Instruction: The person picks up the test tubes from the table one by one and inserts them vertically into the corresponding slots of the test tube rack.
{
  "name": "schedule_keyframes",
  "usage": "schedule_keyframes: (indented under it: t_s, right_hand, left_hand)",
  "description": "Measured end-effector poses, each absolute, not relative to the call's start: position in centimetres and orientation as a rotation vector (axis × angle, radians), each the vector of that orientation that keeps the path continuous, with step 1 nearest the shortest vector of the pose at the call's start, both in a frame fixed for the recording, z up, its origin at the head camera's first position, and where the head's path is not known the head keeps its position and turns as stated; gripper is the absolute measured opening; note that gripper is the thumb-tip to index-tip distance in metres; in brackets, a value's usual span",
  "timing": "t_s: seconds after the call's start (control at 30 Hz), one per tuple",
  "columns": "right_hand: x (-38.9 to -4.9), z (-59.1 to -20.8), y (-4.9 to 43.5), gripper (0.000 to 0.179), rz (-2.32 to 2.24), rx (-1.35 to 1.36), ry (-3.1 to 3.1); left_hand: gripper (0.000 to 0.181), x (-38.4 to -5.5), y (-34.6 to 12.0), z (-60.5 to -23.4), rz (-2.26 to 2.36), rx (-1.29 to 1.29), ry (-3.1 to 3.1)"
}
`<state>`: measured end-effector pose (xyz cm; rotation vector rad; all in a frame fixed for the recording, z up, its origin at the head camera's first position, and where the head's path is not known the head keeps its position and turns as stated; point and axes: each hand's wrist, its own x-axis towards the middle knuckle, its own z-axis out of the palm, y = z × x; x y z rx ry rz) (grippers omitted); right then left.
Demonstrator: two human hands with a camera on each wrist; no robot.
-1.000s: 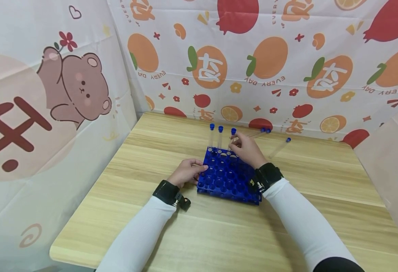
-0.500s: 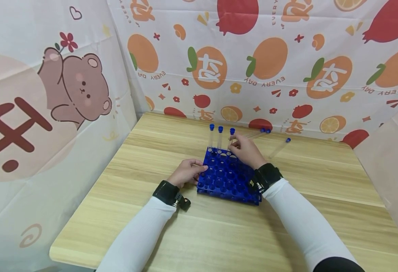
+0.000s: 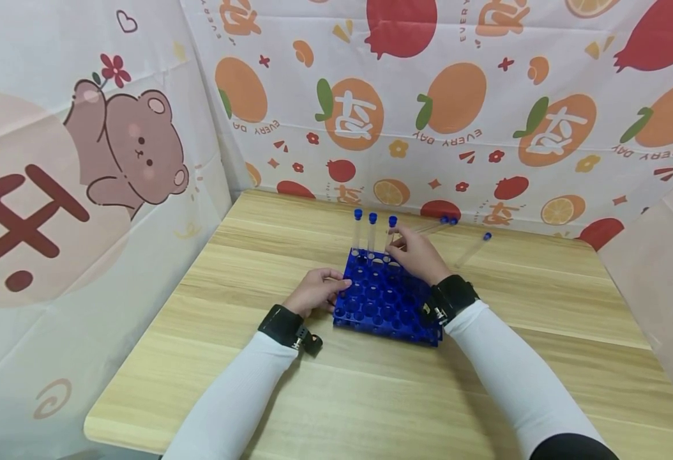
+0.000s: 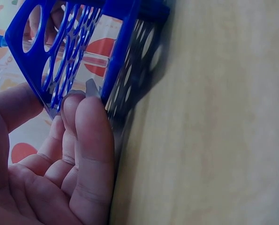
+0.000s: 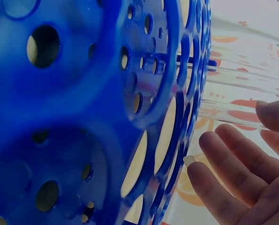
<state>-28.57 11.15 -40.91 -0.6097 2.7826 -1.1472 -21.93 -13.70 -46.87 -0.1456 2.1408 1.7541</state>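
A blue test tube rack [image 3: 373,303] with rows of round holes stands on the table. My left hand [image 3: 311,291] grips its left edge, thumb on the top plate and fingers lower down; the left wrist view shows the fingertips at the lower part of the rack [image 4: 118,56]. Along the back row, two clear test tubes with blue caps, the left one [image 3: 357,230] and the middle one [image 3: 372,233], stand upright. Beside them my right hand [image 3: 419,255] pinches a third test tube [image 3: 393,222], its lower end in the back row. The right forearm passes over the rack's right side.
Two capped tubes [image 3: 437,225] lie close together at the back of the wooden table [image 3: 543,319], behind the right hand. Another capped tube [image 3: 476,248] lies to their right. Printed cloth [image 3: 290,147] hangs behind the table and at its left.
The test tube in my right hand has shifted very slightly to the left at its cap. My left hand and the rack stay as they were.
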Motion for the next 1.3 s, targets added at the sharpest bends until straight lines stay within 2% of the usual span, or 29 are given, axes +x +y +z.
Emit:
schedule_keyframes:
  t_s: [0.63,1.03,1.3]
  right_hand:
    - [-28.4,-40.7,11.5,0.047,-1.116,-0.567,2.788]
    - [-28.3,-39.7,12.7,0.056,-1.093,-0.534,2.773]
    - [-28.7,-38.8,15.1,0.071,-1.139,-0.521,2.724]
  left_hand:
    - [0.028,-21.9,-13.6,-46.8,1.762,-0.158,2.140]
    - [0.032,-22.0,-13.7,-46.8,1.753,-0.154,2.146]
    - [0.029,-21.8,-13.6,-46.8,1.763,-0.148,2.142]
